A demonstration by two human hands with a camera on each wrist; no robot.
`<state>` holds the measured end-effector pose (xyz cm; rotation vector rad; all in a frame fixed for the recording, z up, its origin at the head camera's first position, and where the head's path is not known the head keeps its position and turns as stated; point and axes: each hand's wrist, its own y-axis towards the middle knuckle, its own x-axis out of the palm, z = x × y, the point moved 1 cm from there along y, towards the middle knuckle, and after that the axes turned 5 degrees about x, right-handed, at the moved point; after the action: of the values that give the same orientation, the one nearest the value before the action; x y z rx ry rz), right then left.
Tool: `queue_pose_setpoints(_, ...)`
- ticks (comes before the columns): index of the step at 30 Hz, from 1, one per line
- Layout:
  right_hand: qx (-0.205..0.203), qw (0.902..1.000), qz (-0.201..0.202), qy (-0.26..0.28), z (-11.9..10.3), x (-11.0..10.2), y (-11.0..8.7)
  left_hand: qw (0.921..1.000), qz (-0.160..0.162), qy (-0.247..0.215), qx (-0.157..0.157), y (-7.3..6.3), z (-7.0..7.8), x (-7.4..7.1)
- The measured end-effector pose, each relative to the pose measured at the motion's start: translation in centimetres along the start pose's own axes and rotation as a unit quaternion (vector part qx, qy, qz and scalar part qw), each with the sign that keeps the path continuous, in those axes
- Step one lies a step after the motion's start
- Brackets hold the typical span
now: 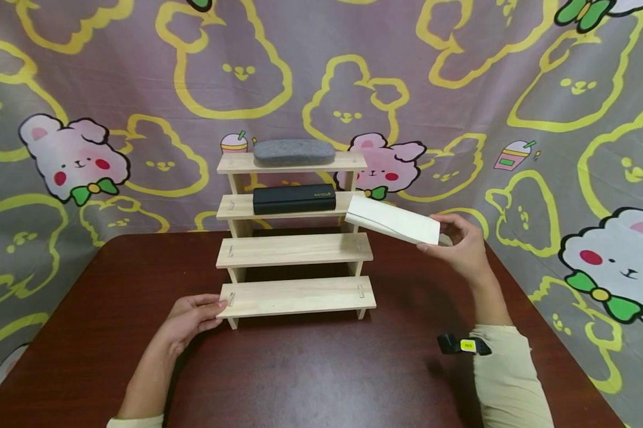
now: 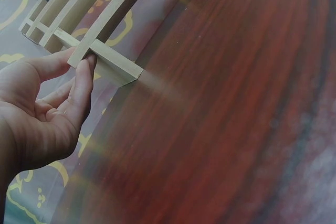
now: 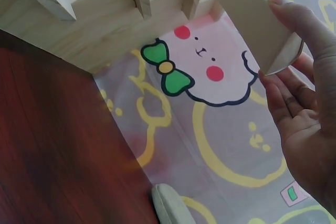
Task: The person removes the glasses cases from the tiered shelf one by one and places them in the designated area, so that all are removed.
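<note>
My right hand (image 1: pixel 463 246) grips the right end of a cream-white glasses case (image 1: pixel 393 220), thumb on one side and fingers on the other. The case is tilted, its left end overlapping the second tier from the top in the head view. With thumb and fingers, my left hand (image 1: pixel 190 321) pinches the left end of the lowest board of a stepped wooden display stand (image 1: pixel 297 297). On the stand's top tier lies a grey fabric glasses case (image 1: pixel 294 152). A black glasses case (image 1: pixel 294 199) with small lettering rests one tier lower. The two lower tiers show bare wood.
The stand is on a dark red-brown table (image 1: pixel 321 368). A patterned curtain (image 1: pixel 278 77) hangs behind and along the sides. A pale rounded thing (image 3: pixel 170 205) shows by the table edge in the right wrist view. A small black device (image 1: pixel 460 345) sits at the right cuff.
</note>
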<state>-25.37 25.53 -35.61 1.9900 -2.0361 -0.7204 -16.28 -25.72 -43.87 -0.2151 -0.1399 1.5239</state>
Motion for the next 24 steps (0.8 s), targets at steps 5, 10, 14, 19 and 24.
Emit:
queue_pose_setpoints(5,0.001,0.9999,0.007,0.015,0.3,-0.6,-0.2,1.0000,0.000,0.001,-0.001,0.0,-0.1,0.0)
queue_pose_setpoints(10,0.015,0.9996,0.009,0.021,0.8,-1.2,-0.3,1.0000,-0.001,-0.001,0.000,0.0,0.0,0.0)
queue_pose_setpoints(14,0.026,0.9995,0.015,0.006,1.2,-1.7,-0.4,1.0000,0.000,-0.005,0.002,0.0,0.1,0.0)
queue_pose_setpoints(19,0.037,0.9988,0.030,0.006,1.8,-2.6,-0.5,1.0000,0.003,-0.006,0.000,0.0,0.1,0.0)
queue_pose_setpoints(24,0.047,0.9978,0.044,0.014,2.4,-3.3,-0.6,1.0000,0.004,-0.001,-0.001,0.0,0.0,0.0)
